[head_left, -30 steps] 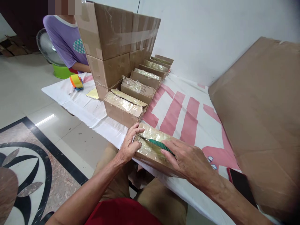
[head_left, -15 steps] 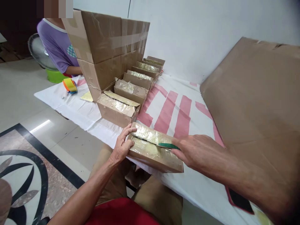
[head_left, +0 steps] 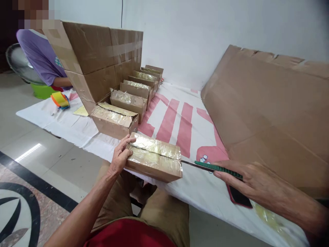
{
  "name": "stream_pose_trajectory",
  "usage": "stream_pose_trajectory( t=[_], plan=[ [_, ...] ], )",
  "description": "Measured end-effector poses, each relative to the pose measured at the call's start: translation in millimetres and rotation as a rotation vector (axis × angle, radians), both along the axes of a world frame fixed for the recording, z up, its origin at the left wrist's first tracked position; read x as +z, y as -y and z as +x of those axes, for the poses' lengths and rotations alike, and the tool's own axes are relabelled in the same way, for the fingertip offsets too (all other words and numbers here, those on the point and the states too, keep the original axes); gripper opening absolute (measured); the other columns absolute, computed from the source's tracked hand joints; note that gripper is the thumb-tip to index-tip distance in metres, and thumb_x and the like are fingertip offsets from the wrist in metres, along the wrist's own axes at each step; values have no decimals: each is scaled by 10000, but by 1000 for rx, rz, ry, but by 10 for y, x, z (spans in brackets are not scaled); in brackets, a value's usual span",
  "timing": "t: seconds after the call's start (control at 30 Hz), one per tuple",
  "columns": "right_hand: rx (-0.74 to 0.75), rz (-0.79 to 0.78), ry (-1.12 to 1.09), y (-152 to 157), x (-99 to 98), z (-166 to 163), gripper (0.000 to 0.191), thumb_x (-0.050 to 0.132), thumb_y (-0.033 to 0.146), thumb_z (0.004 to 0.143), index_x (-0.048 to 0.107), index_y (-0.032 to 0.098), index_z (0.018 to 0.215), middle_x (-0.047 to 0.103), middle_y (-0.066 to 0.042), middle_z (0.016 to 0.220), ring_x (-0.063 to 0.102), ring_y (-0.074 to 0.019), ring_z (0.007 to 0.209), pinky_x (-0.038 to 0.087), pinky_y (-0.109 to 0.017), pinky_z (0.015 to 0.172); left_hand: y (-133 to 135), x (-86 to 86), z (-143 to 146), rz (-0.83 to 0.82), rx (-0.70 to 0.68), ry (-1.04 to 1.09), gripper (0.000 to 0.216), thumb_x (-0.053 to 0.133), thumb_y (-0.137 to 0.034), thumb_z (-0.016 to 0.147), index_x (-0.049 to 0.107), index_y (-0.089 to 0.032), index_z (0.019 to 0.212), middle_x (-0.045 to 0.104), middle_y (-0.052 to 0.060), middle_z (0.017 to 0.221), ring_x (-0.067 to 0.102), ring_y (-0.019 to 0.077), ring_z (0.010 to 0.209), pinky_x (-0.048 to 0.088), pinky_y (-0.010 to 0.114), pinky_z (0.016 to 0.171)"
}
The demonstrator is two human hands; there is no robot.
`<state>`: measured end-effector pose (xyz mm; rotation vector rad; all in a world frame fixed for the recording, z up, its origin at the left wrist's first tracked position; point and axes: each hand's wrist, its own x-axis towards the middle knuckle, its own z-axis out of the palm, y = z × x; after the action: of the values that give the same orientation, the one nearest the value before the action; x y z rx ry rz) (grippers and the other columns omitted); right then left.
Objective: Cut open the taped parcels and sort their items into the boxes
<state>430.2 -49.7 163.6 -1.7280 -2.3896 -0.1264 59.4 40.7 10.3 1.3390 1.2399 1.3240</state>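
1. Lower centre, nearest me: I'm seeing the left hand (head_left: 121, 154) gripping the left end of a taped box (head_left: 154, 168), thumb and fingers spread over its top corner.
2. Lower right: the right hand (head_left: 257, 180) is closing snugly round a green-handled knife (head_left: 218, 168). The blade tip is sitting right by the box's right end; touching or not, I can't tell. A phone (head_left: 239, 198) is lying just under that hand.
3. Progress, my read: a slit is running along the top seam, apparently end to end, so the cutting's looking about done. Flaps are lying down, not lifted yet.
4. Centre left, further back: a row of smaller boxes (head_left: 114, 127) is lining up, the nearest showing a gap on top.
5. Upper left: a tall stack (head_left: 97, 51) is standing behind, partly hiding a co-worker in a purple top (head_left: 41, 58).
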Motion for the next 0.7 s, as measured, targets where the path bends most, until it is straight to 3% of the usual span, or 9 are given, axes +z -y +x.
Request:
stream_pose_trajectory(
  t=[0.1, 0.27, 0.5, 0.7],
  plan=[
    [50, -102, -43, 21, -21, -171, 363, 462, 397, 1022, 805, 284, 987, 807, -42, 859, 717, -215, 656, 507, -315, 547, 9, 1, -4, 17, 4, 3, 514, 595, -274, 619, 775, -199, 1095, 662, 86, 1441, 430, 369, 1506, 274, 503, 1283],
    [144, -98, 18, -148, -86, -568, 303, 500, 312, 1014, 785, 273, 1110, 812, -23, 943, 745, -207, 792, 534, -300, 666, 23, -2, 4, 27, 26, 1, 530, 589, -289, 617, 775, -199, 1105, 681, 72, 1413, 477, 383, 1459, 305, 518, 1266],
    [225, -31, 54, -238, -194, -693, 234, 531, 308, 1024, 749, 240, 1075, 774, -25, 854, 703, -178, 725, 460, -264, 628, 34, 35, 9, -6, 20, 13, 564, 597, -289, 609, 770, -178, 1134, 702, 85, 1369, 520, 395, 1410, 323, 540, 1253],
    [187, 25, 287, -183, -305, -847, 159, 567, 258, 1006, 688, 188, 930, 719, -37, 758, 645, -178, 592, 296, -297, 529, 37, 18, 4, -6, 11, -6, 573, 594, -283, 613, 765, -185, 1151, 680, 81, 1417, 491, 391, 1446, 327, 536, 1256]
  ],
)
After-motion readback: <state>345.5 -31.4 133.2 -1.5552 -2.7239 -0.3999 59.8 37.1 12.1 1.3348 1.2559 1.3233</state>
